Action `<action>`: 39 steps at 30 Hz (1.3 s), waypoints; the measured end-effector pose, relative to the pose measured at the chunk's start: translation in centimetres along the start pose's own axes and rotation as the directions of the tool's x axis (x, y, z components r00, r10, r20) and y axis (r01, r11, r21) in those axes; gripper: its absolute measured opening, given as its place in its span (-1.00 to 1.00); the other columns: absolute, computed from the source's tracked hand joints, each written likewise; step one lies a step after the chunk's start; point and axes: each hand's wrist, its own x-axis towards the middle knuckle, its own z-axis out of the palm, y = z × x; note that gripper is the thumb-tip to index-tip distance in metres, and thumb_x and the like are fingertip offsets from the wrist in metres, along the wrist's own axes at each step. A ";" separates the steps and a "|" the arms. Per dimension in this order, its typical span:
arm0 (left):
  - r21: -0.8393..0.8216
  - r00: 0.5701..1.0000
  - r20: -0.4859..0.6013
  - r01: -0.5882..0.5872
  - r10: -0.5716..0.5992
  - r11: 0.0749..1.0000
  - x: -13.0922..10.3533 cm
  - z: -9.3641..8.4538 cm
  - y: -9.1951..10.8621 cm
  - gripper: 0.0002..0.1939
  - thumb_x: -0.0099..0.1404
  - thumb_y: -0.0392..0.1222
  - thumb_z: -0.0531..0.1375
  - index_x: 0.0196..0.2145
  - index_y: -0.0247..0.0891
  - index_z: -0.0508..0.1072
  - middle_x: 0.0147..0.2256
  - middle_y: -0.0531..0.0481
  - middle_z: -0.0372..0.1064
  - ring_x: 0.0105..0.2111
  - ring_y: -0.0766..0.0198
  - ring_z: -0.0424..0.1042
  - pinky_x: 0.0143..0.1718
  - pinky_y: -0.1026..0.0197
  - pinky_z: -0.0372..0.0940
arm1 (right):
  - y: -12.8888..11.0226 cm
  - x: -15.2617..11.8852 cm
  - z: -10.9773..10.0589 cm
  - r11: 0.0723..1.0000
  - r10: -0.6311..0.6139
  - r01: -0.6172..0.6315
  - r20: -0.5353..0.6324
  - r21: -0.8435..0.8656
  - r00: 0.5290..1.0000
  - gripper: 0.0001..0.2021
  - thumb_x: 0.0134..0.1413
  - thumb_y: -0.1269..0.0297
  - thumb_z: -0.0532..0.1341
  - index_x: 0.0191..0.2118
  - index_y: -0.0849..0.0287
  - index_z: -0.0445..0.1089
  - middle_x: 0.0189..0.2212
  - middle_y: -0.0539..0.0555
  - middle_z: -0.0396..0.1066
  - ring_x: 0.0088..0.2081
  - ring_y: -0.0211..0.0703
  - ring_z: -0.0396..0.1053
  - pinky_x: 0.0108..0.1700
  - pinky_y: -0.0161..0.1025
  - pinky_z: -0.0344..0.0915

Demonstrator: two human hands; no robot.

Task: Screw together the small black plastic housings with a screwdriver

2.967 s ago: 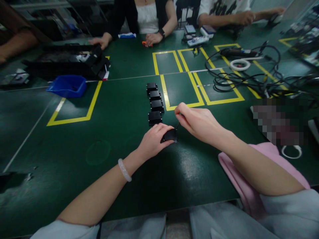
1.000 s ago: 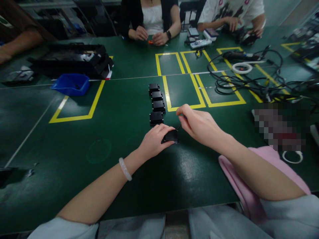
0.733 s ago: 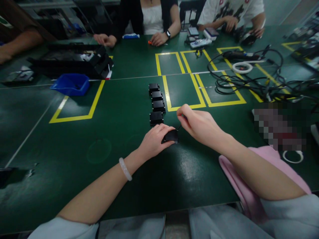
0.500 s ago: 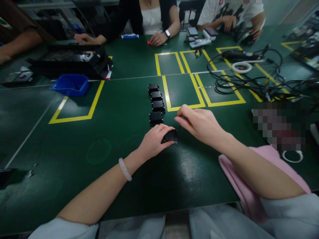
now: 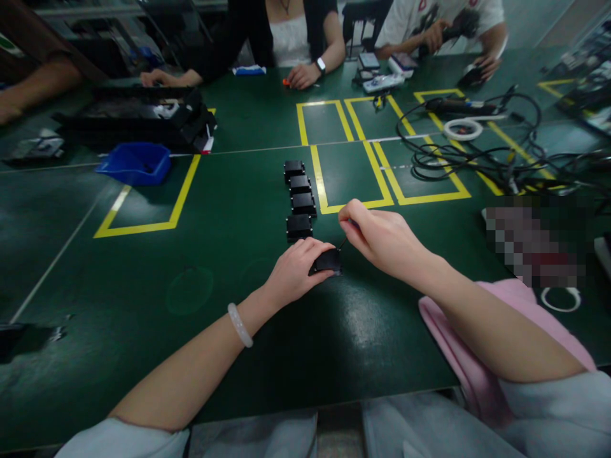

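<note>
On the green table (image 5: 267, 356), my left hand (image 5: 296, 268) grips a small black block (image 5: 327, 259) between thumb and fingers. To its right, my right hand (image 5: 375, 234) is closed around a thin dark tool (image 5: 342, 244), whose tip meets the block's upper right corner. Most of the tool is hidden in my fingers. Several similar black blocks stand in a column just beyond my left hand, the nearest one (image 5: 299, 226) close to my fingers and the farthest one (image 5: 294, 168) at the top.
A blue bin (image 5: 136, 163) and black trays (image 5: 143, 117) lie at the far left. Black cables (image 5: 443, 159) spread at the right, above a pink cloth (image 5: 520, 305) under my right forearm. People sit across the table, one with a hand (image 5: 304, 76) resting on it.
My right hand's fingers have shifted slightly right and curled more around the tool. My left hand and the block look unmoved. Across the table, a person at the right has raised a dark object.
</note>
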 end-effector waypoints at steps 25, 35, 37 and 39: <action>0.001 1.000 0.005 0.001 -0.001 1.000 0.0 0.1 -0.1 -0.61 0.27 -0.10 0.20 0.03 -0.20 0.30 -0.08 -0.08 0.31 -0.07 0.10 0.30 0.00 0.03 0.24 | 0.1 0.0 -0.3 0.999 -0.028 0.027 -0.020 -0.029 0.999 -0.74 0.30 0.20 -0.07 -0.21 0.19 0.29 -0.41 0.05 0.43 -0.42 -0.21 0.35 -0.39 -0.31 0.04; -0.005 1.000 -0.008 -0.003 0.003 1.000 0.0 0.0 0.0 -0.61 0.26 -0.11 0.21 0.03 -0.19 0.31 -0.08 -0.08 0.32 -0.07 0.11 0.31 -0.01 0.03 0.25 | -0.1 0.0 -0.2 0.997 0.003 -0.005 -0.024 -0.072 1.000 -0.75 0.29 0.21 -0.06 -0.19 0.20 0.29 -0.42 0.05 0.45 -0.45 -0.21 0.35 -0.41 -0.30 0.01; -0.006 1.000 -0.010 -0.005 0.004 1.000 0.0 0.0 -0.1 -0.61 0.26 -0.11 0.21 0.03 -0.19 0.30 -0.08 -0.08 0.32 -0.07 0.11 0.31 -0.01 0.02 0.25 | -0.1 0.0 -0.3 0.995 0.001 -0.002 -0.014 -0.101 1.000 -0.70 0.29 0.13 -0.06 -0.24 0.19 0.31 -0.47 0.05 0.44 -0.47 -0.20 0.34 -0.42 -0.29 -0.01; -0.009 1.000 -0.007 -0.006 0.006 1.000 0.0 0.0 -0.1 -0.62 0.27 -0.10 0.20 0.03 -0.19 0.30 -0.08 -0.09 0.32 -0.07 0.10 0.31 -0.01 0.01 0.25 | -0.1 0.0 -0.3 0.992 0.007 -0.008 -0.007 -0.130 1.000 -0.69 0.29 0.13 -0.07 -0.24 0.19 0.32 -0.51 0.04 0.43 -0.49 -0.19 0.33 -0.43 -0.28 -0.02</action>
